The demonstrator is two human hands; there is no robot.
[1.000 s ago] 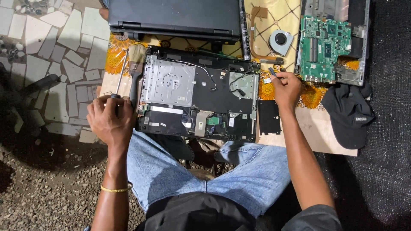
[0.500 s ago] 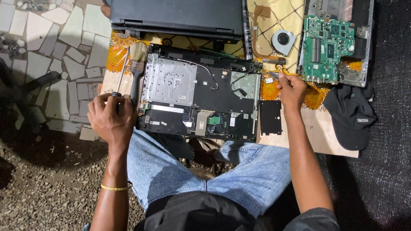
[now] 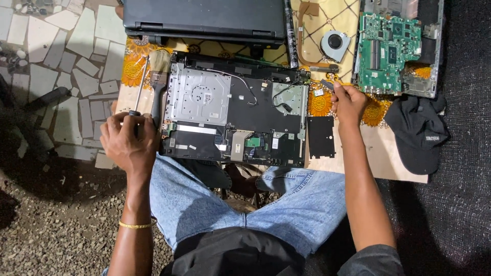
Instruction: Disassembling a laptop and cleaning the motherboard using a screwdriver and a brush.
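Note:
An opened laptop chassis [image 3: 255,110] with a silver shield plate [image 3: 199,94] lies on a board across my lap. My left hand [image 3: 128,143] rests at the chassis's left edge, closed around the black handle of a screwdriver [image 3: 139,87] whose shaft points away from me. My right hand [image 3: 349,102] hovers just past the chassis's right edge. Its fingertips pinch a small dark part [image 3: 328,85] above the yellow patterned cloth. A loose black cover plate [image 3: 321,137] lies just below that hand.
A closed black laptop [image 3: 204,20] lies at the far edge. A brush [image 3: 159,76] sits beside the screwdriver. A cooling fan [image 3: 335,45], a copper heat pipe [image 3: 306,36] and a green circuit board [image 3: 388,51] lie at the upper right, a black cap [image 3: 417,133] at the right.
My right hand has drifted slightly right and away from the chassis edge, fingers still pinched. My left hand has stayed on the screwdriver.

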